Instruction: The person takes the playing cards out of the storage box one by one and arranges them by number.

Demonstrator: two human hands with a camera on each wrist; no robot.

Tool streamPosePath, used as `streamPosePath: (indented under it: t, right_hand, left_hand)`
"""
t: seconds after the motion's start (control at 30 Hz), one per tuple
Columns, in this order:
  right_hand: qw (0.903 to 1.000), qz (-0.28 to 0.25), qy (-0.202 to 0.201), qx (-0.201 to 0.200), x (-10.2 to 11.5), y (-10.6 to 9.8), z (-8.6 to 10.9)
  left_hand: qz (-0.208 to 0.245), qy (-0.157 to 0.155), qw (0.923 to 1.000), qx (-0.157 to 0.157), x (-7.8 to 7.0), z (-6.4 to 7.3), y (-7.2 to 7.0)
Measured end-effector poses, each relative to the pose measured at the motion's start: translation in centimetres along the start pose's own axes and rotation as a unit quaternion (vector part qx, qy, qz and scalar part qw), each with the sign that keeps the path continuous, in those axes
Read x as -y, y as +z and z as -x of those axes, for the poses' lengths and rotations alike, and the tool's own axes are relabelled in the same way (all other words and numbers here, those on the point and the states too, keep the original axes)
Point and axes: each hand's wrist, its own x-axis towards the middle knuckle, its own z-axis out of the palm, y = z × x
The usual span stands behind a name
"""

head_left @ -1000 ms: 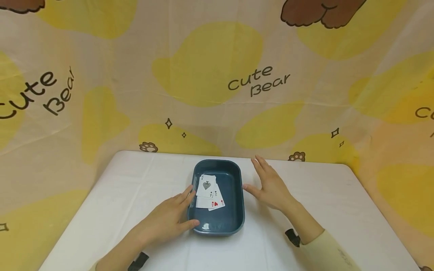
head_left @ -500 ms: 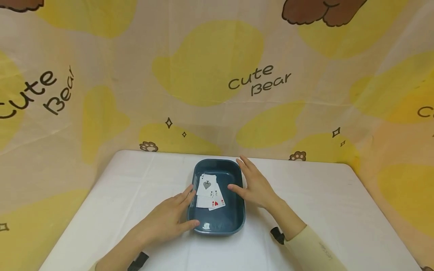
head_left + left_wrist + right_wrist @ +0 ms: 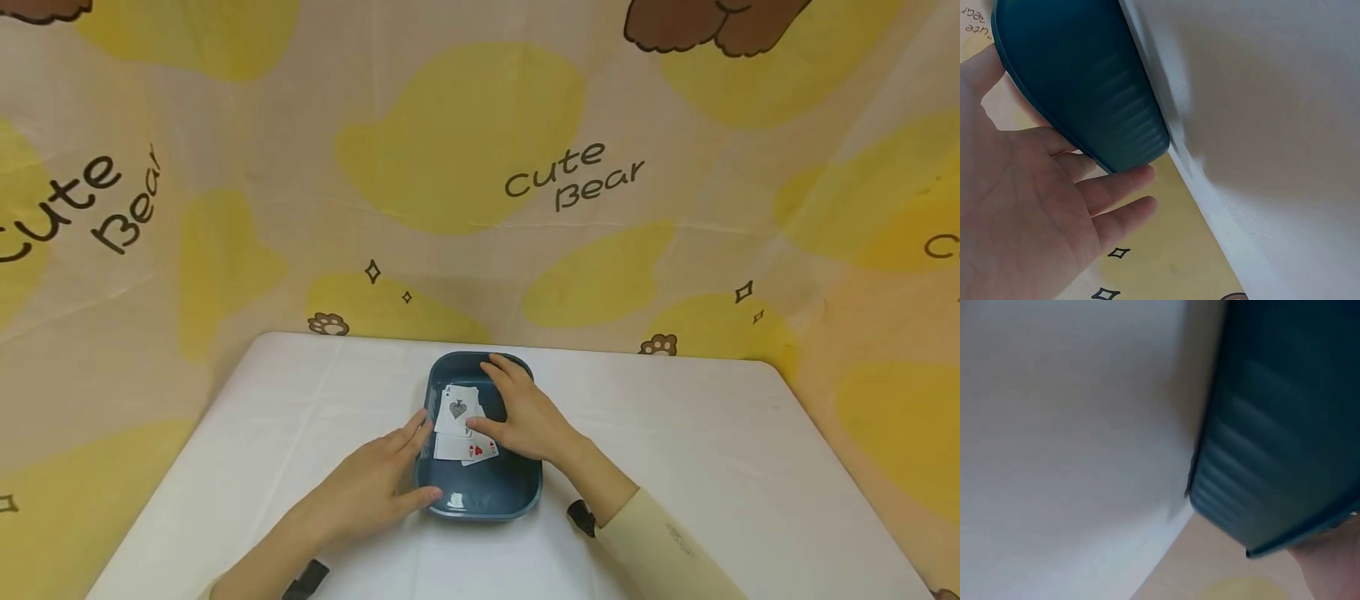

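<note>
A dark blue rectangular tray [image 3: 480, 492] sits on the white-covered table. Several playing cards lie overlapping in its left half: an ace of spades [image 3: 452, 404] on top, with an ace of hearts [image 3: 452, 450] below it. My left hand [image 3: 371, 483] rests at the tray's left side, fingers and thumb spread along the rim. In the left wrist view, the tray's ribbed outer wall [image 3: 1116, 94] meets its fingers. Over the tray's right rim reaches my right hand [image 3: 532, 421], fingers extended. Its thumb overlaps the cards' right edge. Only a bit of that hand [image 3: 1335, 556] shows past the tray in the right wrist view.
The white table [image 3: 675, 433] extends on both sides of the tray. Behind it hangs a yellow-patterned cloth [image 3: 465, 167] printed with words and paw marks. Black straps [image 3: 582, 517] sit at the wrists.
My right hand has moved left, from beside the tray to over its right half, its thumb now at the cards. The left hand, tray and cards have stayed in place.
</note>
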Motion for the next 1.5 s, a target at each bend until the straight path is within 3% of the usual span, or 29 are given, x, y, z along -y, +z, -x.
streamPosePath:
  t: [0.5,1.07,1.5]
  right_hand:
    - [0.9964,-0.048,0.038,0.057,1.2,2.4,-2.8]
    - [0.9968,-0.025,0.057,0.050,0.6,3.9,-4.3]
    - [0.9946,0.024,0.063,0.078,0.2,4.4,-4.1]
  left_hand:
    - [0.007,0.006,0.9999,0.007,0.1,0.1,-0.2]
    - [0.001,0.009,0.9999,0.005,0.0,0.1,-0.2]
    - [0.008,0.008,0.9999,0.006,-0.1,0.1,-0.2]
